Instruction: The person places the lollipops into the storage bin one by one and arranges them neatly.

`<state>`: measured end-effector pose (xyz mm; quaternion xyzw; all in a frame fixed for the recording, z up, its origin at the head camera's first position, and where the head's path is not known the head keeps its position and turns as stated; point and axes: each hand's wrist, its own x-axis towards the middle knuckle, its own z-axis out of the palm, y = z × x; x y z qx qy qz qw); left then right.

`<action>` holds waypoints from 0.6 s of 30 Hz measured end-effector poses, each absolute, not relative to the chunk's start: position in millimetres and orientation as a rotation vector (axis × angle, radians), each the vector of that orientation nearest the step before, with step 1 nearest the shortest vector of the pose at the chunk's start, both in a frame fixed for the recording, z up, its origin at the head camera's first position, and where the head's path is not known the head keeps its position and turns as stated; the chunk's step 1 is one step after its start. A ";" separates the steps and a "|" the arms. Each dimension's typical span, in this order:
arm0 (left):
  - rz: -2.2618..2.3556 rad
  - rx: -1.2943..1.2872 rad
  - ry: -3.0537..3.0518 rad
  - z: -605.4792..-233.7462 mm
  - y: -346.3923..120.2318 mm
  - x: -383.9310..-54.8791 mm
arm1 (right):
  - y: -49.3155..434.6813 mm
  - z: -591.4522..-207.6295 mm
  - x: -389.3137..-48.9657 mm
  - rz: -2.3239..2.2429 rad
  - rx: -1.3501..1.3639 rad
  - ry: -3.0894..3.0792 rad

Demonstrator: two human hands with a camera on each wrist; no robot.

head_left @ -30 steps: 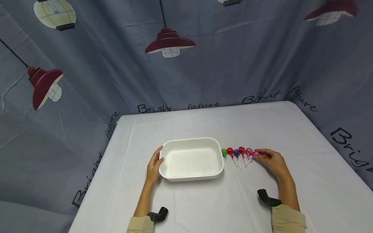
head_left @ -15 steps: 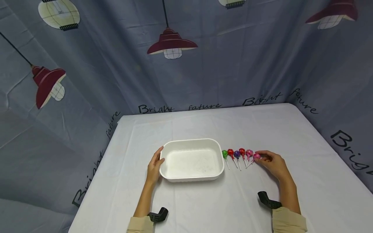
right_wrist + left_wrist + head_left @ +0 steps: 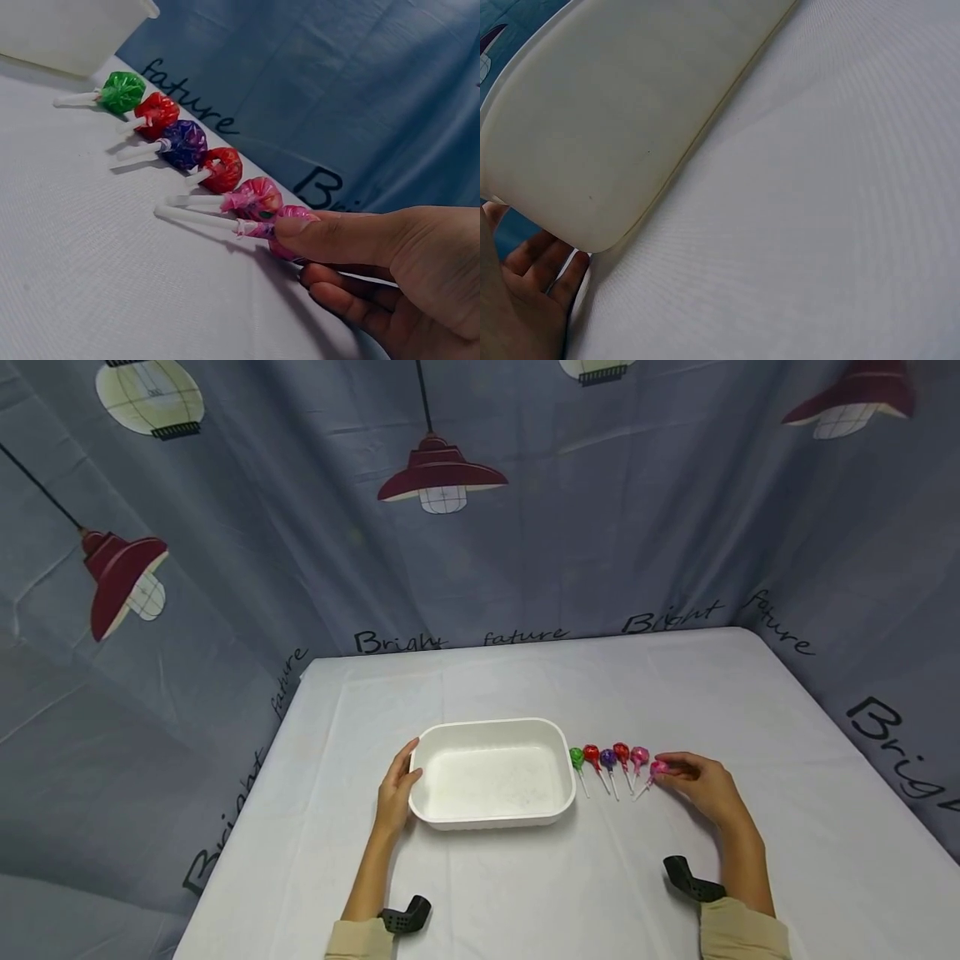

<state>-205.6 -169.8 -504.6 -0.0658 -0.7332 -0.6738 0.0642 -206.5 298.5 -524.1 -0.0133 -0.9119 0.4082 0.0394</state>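
Grips the left end of a white rectangular plastic tray with rounded corners (image 3: pixel 491 777) with the left hand (image 3: pixel 397 789), thumb over the rim, fingers against the outside of the end wall. Pinches a round pink-wrapped lollipop on a white stick (image 3: pixel 658 767) closely between thumb and index finger of the right hand (image 3: pixel 702 783), with other fingers bent below in the right wrist view; cannot tell whether lifted or touching the table. Points its stick leftward and toward the near side, tip close to the stick of a second pink-wrapped lollipop (image 3: pixel 639 755) just beside it. From there leftward, in a close row toward the tray: a red-wrapped round lollipop (image 3: pixel 622 751), a dark purple-wrapped round lollipop (image 3: pixel 608 759), another red-wrapped lollipop (image 3: pixel 591 754) and a shiny green-wrapped lollipop (image 3: pixel 576 757), this last just beside the tray's right end, all with white sticks toward the near side. Beneath, a white cloth-covered table (image 3: pixel 517 877). Around the wrists, black curved devices (image 3: pixel 693 881), near beige sleeves (image 3: pixel 744 931). Behind, a grey-blue fabric backdrop (image 3: pixel 562 568) printed with maroon lamps (image 3: pixel 442 468) and black lettering (image 3: pixel 401 642).
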 end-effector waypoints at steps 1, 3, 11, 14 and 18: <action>-2.039 -0.196 -2.212 -504.5 -169.9 -205.8 | 298.4 -523.0 -206.0 1.256 -0.037 -2.801; -2.047 -0.200 -2.210 -504.3 -170.0 -206.0 | 298.3 -520.2 -204.5 1.265 -0.032 -2.811; -2.018 -0.202 -2.201 -503.1 -170.8 -207.7 | 296.1 -508.1 -201.3 1.324 0.025 -2.809; -2.020 -0.203 -2.206 -502.6 -170.2 -207.1 | 295.7 -504.9 -200.0 1.348 0.037 -2.806; -2.031 -0.198 -2.217 -503.0 -170.5 -206.3 | 295.2 -502.0 -198.7 1.386 0.056 -2.785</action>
